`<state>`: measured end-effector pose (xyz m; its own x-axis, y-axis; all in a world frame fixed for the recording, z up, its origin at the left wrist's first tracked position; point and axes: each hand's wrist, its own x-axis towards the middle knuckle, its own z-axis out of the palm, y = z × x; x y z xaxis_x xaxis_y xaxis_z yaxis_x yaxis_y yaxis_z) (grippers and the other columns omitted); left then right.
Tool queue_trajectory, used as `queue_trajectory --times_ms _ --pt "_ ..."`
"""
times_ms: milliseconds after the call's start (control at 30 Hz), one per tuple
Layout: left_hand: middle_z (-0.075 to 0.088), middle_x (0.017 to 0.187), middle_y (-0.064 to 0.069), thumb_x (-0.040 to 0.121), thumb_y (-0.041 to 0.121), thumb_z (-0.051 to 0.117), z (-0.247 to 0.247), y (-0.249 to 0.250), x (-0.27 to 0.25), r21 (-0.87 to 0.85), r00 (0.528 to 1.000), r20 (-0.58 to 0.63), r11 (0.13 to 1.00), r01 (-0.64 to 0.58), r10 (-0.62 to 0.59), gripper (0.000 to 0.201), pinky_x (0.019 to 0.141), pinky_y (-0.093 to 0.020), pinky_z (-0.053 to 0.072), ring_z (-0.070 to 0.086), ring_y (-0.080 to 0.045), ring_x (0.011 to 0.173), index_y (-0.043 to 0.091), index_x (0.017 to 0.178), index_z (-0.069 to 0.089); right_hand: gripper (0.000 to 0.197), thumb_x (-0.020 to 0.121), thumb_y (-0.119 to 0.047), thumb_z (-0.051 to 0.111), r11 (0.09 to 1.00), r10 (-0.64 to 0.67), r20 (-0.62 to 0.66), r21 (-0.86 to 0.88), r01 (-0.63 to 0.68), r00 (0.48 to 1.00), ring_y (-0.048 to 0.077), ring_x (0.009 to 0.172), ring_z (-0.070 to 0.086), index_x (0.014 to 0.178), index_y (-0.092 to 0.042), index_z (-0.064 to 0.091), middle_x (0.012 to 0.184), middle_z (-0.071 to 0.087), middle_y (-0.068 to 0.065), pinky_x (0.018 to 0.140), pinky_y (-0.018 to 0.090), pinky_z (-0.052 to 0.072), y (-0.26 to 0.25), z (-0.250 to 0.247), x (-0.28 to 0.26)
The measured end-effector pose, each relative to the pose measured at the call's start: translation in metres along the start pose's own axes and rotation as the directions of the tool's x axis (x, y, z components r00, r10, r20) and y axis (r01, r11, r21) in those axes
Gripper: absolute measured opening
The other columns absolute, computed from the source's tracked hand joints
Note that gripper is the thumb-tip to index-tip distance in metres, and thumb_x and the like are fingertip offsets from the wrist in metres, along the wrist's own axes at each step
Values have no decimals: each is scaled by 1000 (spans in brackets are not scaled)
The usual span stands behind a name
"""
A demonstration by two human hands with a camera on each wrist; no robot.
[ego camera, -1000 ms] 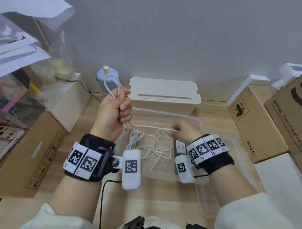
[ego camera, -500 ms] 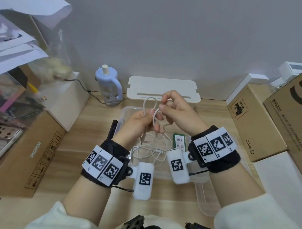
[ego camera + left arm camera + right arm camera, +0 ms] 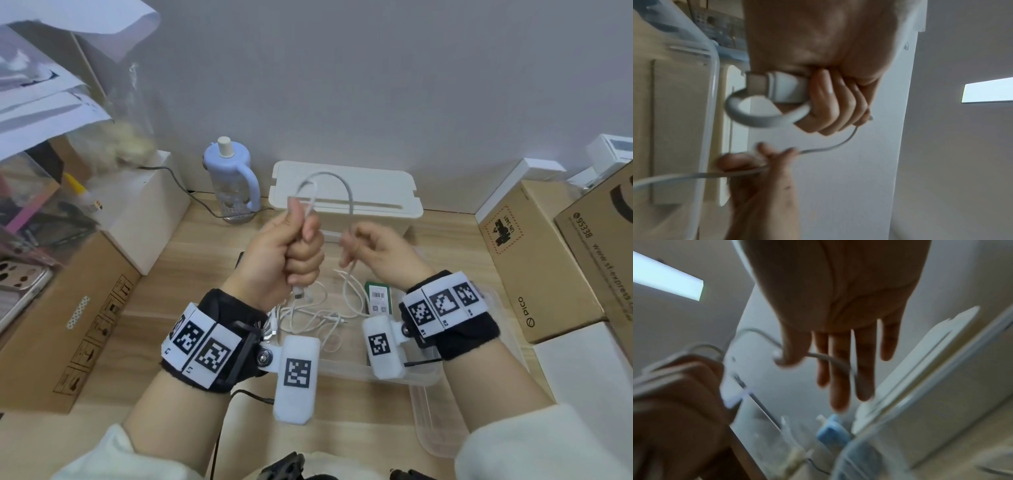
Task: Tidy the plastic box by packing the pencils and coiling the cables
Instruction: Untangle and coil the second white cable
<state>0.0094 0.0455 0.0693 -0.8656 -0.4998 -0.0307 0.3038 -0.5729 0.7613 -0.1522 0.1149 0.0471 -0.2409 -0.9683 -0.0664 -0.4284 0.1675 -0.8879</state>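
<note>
**White cable half-wound, held up between both hands**

The white cable point(image 3: 337, 192) is thin, light and limp; it should bend wherever it is led but spring loose if let go, so the best hold is on the gathered turns and near the plug point(image 3: 777, 87).

The left hand point(image 3: 287, 260) is fisted around those turns, plug jutting below. The right hand point(image 3: 373, 253) pinches the free run between thumb and fingers point(image 3: 840, 373).

More loose cables point(image 3: 308, 318) lie tangled in the clear plastic box point(image 3: 424, 380), at the surface's near edge.
</note>
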Motion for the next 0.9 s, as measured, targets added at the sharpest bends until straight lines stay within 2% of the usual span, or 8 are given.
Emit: queue_trajectory --times_ms 67,133,267,367,467,533,700,900 --pt "15 46 8 93 47 27 -3 6 1 -30 994 -58 995 -98 97 49 34 -14 12 10 -6 36 18 59 47 20 93 -20 48 987 88 107 -143 -72 990 10 68 58 76 -24 56 66 61 -6 75 24 45 14 1 -5" --pt "22 43 10 96 42 28 -7 8 3 7 976 -157 988 -153 152 41 33 -15 17 18 -3 34 17 65 40 28 95 -17 42 988 103 132 -126 -86 986 14 63 56 71 -24 56 59 54 -5 69 26 42 16 3 -11" --pt "27 53 5 84 24 55 -16 1 8 192 920 -281 955 -224 272 25 43 -19 32 28 -7 42 19 70 36 39 95 -31 38 999 50 177 12 -53 983 22 69 61 57 -27 47 58 51 -5 74 37 44 2 12 -13" --pt "40 56 8 78 16 61 -19 -4 13 298 890 -292 917 -264 351 27 52 -21 38 36 -8 48 20 72 35 44 96 -36 37 995 92 301 -1 -96 949 22 60 61 53 -24 40 49 48 -4 63 28 43 -6 19 -14" --pt "55 78 4 74 15 65 -22 -3 15 375 871 -295 886 -272 392 26 55 -20 39 42 -8 55 21 76 40 44 95 -42 37 986 162 378 -94 -136 911 17 43 49 56 -22 37 42 42 -8 55 29 43 -10 23 -17" --pt "56 86 -1 70 10 67 -24 -2 14 414 855 -323 873 -257 405 29 55 -20 39 44 -10 60 22 78 42 41 95 -42 37 979 156 361 -180 -96 919 14 40 41 61 -18 38 46 40 -7 49 28 39 -12 24 -19" --pt "35 57 5 71 -8 66 -28 -4 12 346 837 -424 916 -203 345 46 47 -20 35 36 -9 47 21 70 31 40 94 -38 40 965 38 240 -261 27 970 12 54 39 57 -22 41 54 41 -8 62 30 35 -20 22 -18" --pt "34 49 5 80 3 65 -24 -8 13 305 840 -502 951 -50 205 31 36 -19 25 31 -9 41 19 73 40 37 93 -38 42 930 -5 264 -353 102 964 3 54 43 61 -22 46 58 48 -7 60 25 34 -27 20 -19"
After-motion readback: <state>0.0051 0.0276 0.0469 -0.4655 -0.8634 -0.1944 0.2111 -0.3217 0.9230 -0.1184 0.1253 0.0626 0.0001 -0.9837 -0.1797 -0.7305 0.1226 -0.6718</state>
